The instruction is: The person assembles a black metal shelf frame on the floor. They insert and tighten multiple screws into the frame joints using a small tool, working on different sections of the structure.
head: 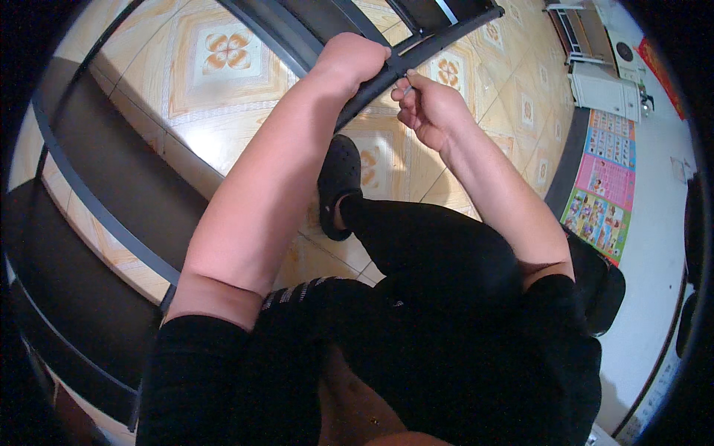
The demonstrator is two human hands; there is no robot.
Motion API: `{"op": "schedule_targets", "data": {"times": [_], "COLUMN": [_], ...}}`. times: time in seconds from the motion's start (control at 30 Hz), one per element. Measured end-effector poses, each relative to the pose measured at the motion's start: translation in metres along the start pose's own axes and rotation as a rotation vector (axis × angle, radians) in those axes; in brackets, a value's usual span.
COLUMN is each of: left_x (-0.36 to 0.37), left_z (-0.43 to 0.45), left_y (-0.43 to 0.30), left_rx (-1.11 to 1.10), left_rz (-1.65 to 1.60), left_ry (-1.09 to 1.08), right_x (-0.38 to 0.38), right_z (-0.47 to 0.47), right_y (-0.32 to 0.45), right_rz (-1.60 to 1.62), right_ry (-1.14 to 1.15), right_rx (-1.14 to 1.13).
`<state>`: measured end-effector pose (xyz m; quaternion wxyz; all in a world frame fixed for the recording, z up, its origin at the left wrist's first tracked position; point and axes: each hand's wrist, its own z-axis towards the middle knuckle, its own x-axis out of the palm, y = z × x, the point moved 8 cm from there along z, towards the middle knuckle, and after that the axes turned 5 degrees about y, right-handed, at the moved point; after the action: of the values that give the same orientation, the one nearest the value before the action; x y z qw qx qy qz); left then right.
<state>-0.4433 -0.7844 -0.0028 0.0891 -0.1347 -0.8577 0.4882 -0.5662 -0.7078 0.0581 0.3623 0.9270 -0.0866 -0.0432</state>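
A black metal frame (pixel 429 51) with dark panels lies at the top of the view, one of its bars running diagonally. My left hand (pixel 357 56) is closed around that bar where a crosspiece meets it. On the bar's other side, my right hand (pixel 432 106) pinches a small, thin metal piece (pixel 408 89) between thumb and fingers. Its tip is against or very near the bar's joint. Whether it is a hex key or a screw is too small to tell. My left fingers are mostly hidden behind the wrist and the bar.
Another black frame with dark shelf panels (pixel 120 167) curves along the left side. Below the bar is my foot in a black clog (pixel 340 167) on the patterned tile floor (pixel 228 50). Colourful posters (pixel 605 178) hang on the right wall, beyond a white cabinet (pixel 605 89).
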Motion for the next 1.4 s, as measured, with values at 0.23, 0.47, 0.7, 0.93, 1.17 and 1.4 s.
{"op": "schedule_targets", "data": {"times": [0.23, 0.47, 0.7, 0.93, 1.17, 1.4], "left_x": [-0.001, -0.001, -0.003, 0.000, -0.001, 0.002], "left_z": [-0.006, -0.006, -0.008, -0.005, -0.001, 0.001], "left_y": [-0.002, -0.004, -0.006, -0.004, 0.000, 0.000], "left_rx": [0.041, 0.009, 0.034, 0.017, 0.033, 0.008], "left_rz": [-0.032, 0.029, -0.035, -0.038, -0.023, 0.006], "left_ry": [-0.008, 0.009, 0.009, 0.025, 0.004, 0.015], "right_x": [-0.013, -0.025, 0.000, -0.012, -0.004, -0.003], "right_z": [-0.005, -0.021, -0.025, -0.018, -0.022, -0.021], "right_y": [-0.005, 0.015, 0.029, 0.021, 0.030, 0.028], "right_rz": [-0.007, -0.896, -1.502, -1.435, -1.547, -1.459], "right_ry": [0.165, -0.067, -0.301, -0.291, -0.291, -0.232], "right_rx": [-0.060, -0.720, -0.961, -0.964, -1.158, -1.408]}}
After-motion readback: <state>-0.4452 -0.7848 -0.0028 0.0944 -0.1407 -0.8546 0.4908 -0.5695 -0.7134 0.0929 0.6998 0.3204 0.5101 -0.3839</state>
